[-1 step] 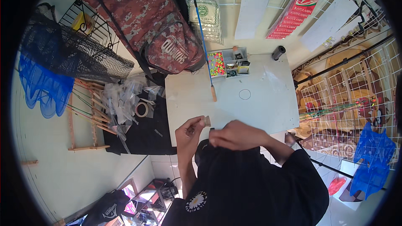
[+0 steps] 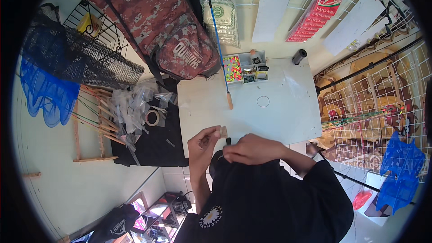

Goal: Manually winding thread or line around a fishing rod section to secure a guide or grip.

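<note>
Above the near edge of the white table [image 2: 207, 92], my left hand [image 2: 201, 145] pinches a small pale beige, spool-like piece [image 2: 223, 131] between thumb and fingertips. To its right, my right hand [image 2: 246, 149] is closed, its fingers curled in. Whatever those fingers hold, if anything, is too small or hidden to name. A short black piece [image 2: 228, 141] shows just beyond the right fingertips; whether the hand touches it is unclear. Farther out on the tabletop lies a thin blue rod with a wooden handle [image 2: 230, 101], and right of it a thin dark ring [image 2: 263, 101].
A divided box [image 2: 246, 79] of bright beads and small packets stands at the table's back, with a dark cylinder [image 2: 299, 56] to its right. Left are a tape roll [image 2: 152, 118], plastic bags [image 2: 129, 103] and a red camouflage bag [image 2: 135, 9]. A white wire grid [image 2: 360, 108] stands right.
My right hand has shifted slightly down and to the left. My left hand and the pale piece stay almost in place.
</note>
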A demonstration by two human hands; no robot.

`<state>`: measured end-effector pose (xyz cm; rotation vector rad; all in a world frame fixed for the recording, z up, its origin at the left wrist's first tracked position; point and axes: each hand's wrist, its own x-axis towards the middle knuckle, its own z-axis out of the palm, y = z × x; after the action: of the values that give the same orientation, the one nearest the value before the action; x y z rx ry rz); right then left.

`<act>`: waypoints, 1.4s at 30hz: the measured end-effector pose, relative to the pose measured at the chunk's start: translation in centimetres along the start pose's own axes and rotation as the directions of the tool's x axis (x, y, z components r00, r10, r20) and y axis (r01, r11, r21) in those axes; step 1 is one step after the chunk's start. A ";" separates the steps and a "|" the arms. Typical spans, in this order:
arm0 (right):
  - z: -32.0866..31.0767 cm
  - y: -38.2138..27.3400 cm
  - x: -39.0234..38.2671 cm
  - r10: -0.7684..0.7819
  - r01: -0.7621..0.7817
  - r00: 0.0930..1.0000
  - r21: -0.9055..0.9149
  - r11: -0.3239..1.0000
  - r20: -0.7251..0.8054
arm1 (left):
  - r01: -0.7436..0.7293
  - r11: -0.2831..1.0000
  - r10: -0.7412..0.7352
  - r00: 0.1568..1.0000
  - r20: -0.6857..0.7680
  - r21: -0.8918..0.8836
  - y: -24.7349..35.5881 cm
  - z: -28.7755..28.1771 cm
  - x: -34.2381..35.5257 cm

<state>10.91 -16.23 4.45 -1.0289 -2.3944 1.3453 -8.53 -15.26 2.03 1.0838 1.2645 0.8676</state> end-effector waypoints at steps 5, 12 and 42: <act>1.5 4.7 1.5 0.142 -0.159 0.964 -0.061 0.985 -0.225 | -0.044 0.982 0.013 0.986 0.168 0.184 0.1 -0.8 -1.9; 1.2 0.6 0.9 -0.024 0.010 0.983 -0.077 0.997 -0.179 | -0.020 0.997 0.027 0.995 -0.099 0.073 -1.7 -0.5 -0.5; 2.9 4.6 2.3 0.085 -0.101 0.954 -0.041 0.994 -0.288 | 0.034 0.998 -0.042 0.989 0.142 0.061 -0.9 -1.2 -2.1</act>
<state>9.93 -15.09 -1.29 -1.2703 -2.2026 1.0758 -10.02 -17.38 1.85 1.1440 1.1926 0.7151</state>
